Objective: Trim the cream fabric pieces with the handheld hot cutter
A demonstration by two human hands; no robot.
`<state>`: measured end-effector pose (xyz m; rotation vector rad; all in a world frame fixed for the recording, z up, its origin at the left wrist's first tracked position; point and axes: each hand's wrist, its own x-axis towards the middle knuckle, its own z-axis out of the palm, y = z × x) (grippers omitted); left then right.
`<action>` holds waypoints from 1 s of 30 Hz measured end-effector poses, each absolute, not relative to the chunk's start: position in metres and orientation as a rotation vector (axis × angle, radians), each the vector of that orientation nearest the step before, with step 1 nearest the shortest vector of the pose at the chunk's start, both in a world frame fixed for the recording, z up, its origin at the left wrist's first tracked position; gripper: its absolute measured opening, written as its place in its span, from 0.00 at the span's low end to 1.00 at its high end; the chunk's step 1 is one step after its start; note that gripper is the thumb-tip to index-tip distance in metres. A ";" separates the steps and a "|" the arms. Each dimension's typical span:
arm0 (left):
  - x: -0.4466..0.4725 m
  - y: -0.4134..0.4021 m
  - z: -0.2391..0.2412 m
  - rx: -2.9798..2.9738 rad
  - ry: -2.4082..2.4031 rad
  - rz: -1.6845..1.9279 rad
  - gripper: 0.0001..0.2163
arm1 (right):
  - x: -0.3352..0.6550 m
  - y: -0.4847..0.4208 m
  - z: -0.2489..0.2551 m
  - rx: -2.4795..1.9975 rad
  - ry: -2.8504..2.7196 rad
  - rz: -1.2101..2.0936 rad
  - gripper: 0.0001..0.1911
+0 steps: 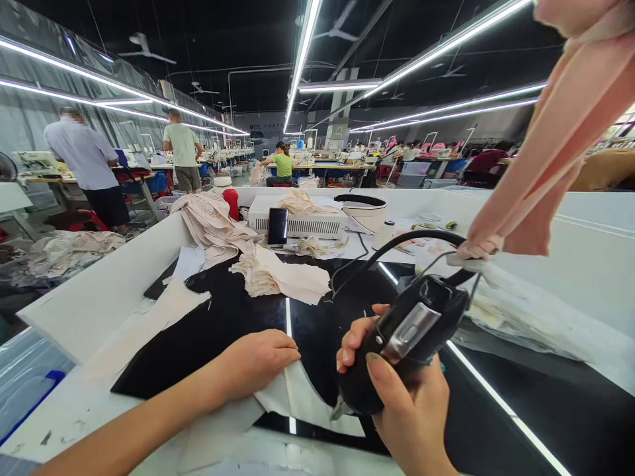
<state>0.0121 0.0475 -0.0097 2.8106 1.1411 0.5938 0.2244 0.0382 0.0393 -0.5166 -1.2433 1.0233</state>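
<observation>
My right hand [407, 396] is wrapped round a black corded hand tool [401, 337] with a silver panel and a pointed metal tip. The tip points down at the curved edge of a pale fabric piece [312, 403] on the glossy black board [238, 330]. I cannot tell whether it touches the cloth. Fingers together and bent, my left hand [258, 360] grips the upper edge of this fabric piece; its thumb is hidden. From the tool's rear a thick black cable [407, 235] loops back, and a pink cloth strip [530, 152] hangs from above, tied to it.
Behind the board lie stacked beige fabric pieces [282, 274], a white vented box [297, 221] and a phone [278, 226]. Plastic-wrapped material [536, 317] is at the right. White side walls [99, 284] edge the table. Co-workers [84, 158] are farther back.
</observation>
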 end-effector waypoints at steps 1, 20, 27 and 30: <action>0.011 0.046 -0.009 2.810 1.142 0.600 0.11 | 0.225 0.038 0.040 -0.514 -1.245 1.015 0.18; 0.002 0.031 -0.010 2.771 1.097 0.632 0.13 | 0.211 0.057 0.057 -0.546 -1.148 0.945 0.17; 0.001 0.033 -0.024 2.742 1.100 0.652 0.13 | 0.177 0.086 0.049 -0.540 -1.142 0.934 0.13; 0.003 0.031 -0.019 2.730 1.108 0.658 0.13 | 0.170 0.091 0.046 -0.557 -1.160 0.936 0.13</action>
